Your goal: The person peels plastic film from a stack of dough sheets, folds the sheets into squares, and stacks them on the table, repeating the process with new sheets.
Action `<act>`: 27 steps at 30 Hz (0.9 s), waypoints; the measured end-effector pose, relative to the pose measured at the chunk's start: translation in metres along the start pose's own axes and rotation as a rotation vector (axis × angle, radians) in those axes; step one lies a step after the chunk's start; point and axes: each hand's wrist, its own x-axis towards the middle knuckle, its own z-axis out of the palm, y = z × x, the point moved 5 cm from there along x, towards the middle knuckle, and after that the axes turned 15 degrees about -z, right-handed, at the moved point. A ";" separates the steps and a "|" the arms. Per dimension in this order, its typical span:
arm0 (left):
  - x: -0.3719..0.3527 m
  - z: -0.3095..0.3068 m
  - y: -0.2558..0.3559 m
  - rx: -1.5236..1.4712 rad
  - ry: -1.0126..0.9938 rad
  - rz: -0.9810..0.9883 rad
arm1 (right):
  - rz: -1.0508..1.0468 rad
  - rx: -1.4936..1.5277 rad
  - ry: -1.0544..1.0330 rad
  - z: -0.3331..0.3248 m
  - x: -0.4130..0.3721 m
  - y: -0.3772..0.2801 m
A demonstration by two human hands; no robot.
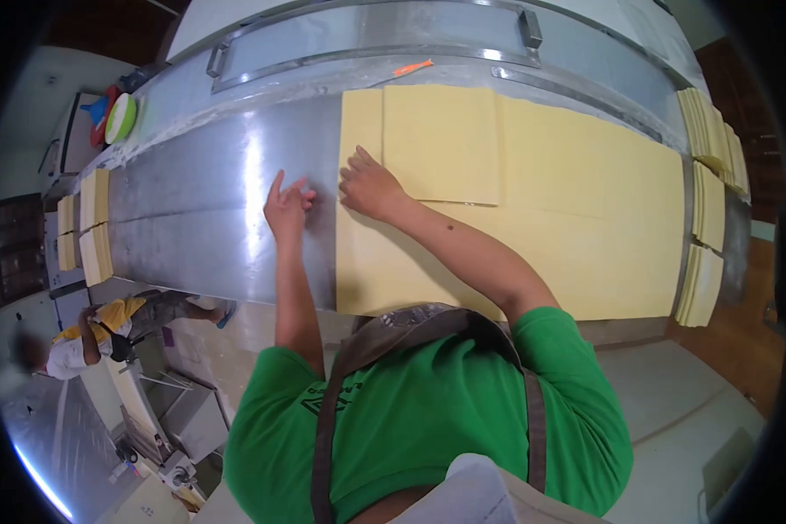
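Observation:
A large pale yellow sheet that looks like rolled dough (585, 253) covers the right part of the metal table (201, 192). On it, near the far side, lies a smaller yellow sheet (441, 144). My right hand (371, 185) rests at the large sheet's left edge, just left of the smaller one, with its fingers apart and slightly bent. Over bare metal to the left of that edge is my left hand (288, 208). Its index finger points away from me, the other fingers are loosely bent, and nothing shows in them.
Folded yellow stacks (707, 205) line the table's right end; smaller stacks (96, 218) stand at the left end. An orange-handled tool (412, 67) lies at the back, near a metal strip (568, 94). A green bowl (121, 118) sits far left. Another person (105, 332) is beyond the lower left.

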 end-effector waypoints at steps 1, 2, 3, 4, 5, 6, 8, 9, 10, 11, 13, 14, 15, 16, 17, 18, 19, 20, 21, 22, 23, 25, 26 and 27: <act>-0.004 -0.006 0.001 0.198 0.054 -0.038 | -0.006 0.000 0.014 0.009 0.005 0.000; -0.008 -0.010 0.001 0.390 0.107 -0.079 | -0.027 -0.074 0.008 0.017 0.006 -0.003; -0.013 -0.006 0.001 0.373 0.089 -0.265 | -0.047 -0.152 -0.001 0.013 0.006 -0.007; -0.009 -0.002 0.000 0.369 0.087 -0.258 | -0.048 -0.159 0.001 0.007 0.004 -0.009; -0.004 0.013 -0.012 0.302 -0.124 -0.393 | 0.027 0.004 0.225 -0.007 -0.002 -0.006; -0.001 0.031 -0.020 0.231 -0.337 -0.523 | 0.098 0.169 0.446 -0.026 -0.010 -0.001; 0.005 0.074 -0.019 0.211 -0.454 -0.586 | 0.047 0.267 0.474 -0.047 -0.020 -0.001; 0.015 0.097 -0.019 0.110 -0.477 -0.481 | 0.004 0.369 0.509 -0.056 -0.029 -0.001; 0.019 0.113 -0.013 0.012 -0.501 -0.374 | 0.010 0.363 0.507 -0.064 -0.041 -0.002; 0.025 0.121 -0.010 0.010 -0.509 -0.372 | 0.021 0.308 0.627 -0.079 -0.058 0.000; 0.016 0.143 0.036 0.866 -0.522 0.345 | 0.163 0.258 0.782 -0.092 -0.097 0.015; 0.004 0.151 0.055 0.869 -0.532 0.347 | 0.300 0.271 0.816 -0.092 -0.120 0.025; -0.016 0.162 0.073 0.794 -0.647 0.191 | 0.400 0.250 0.846 -0.099 -0.144 0.032; -0.028 0.171 0.082 0.717 -0.757 0.038 | 0.499 0.226 0.878 -0.106 -0.167 0.039; -0.028 0.174 0.089 0.500 -0.820 -0.031 | 0.589 0.182 0.906 -0.109 -0.190 0.045; -0.014 0.181 0.071 0.506 -0.831 -0.026 | 0.678 0.137 0.935 -0.111 -0.210 0.049; 0.006 0.189 0.050 0.747 -0.633 0.434 | 0.688 0.130 0.943 -0.111 -0.225 0.048; 0.010 0.198 0.043 0.951 -0.392 0.896 | 0.685 0.032 0.864 -0.111 -0.235 0.046; -0.003 0.207 0.038 1.179 -0.489 0.658 | 0.680 -0.066 0.787 -0.111 -0.238 0.048; -0.011 0.214 0.033 1.181 -0.498 0.667 | 0.689 -0.071 0.793 -0.111 -0.238 0.048; -0.020 0.220 0.029 1.209 -0.466 0.746 | 0.698 -0.075 0.723 -0.106 -0.236 0.046; -0.034 0.232 0.027 1.260 -0.417 0.862 | 0.712 -0.080 0.656 -0.100 -0.228 0.047; -0.040 0.237 0.026 1.260 -0.422 0.863 | 0.743 -0.125 0.571 -0.096 -0.219 0.055; -0.046 0.242 0.027 1.271 -0.425 0.879 | 0.768 -0.170 0.485 -0.093 -0.211 0.064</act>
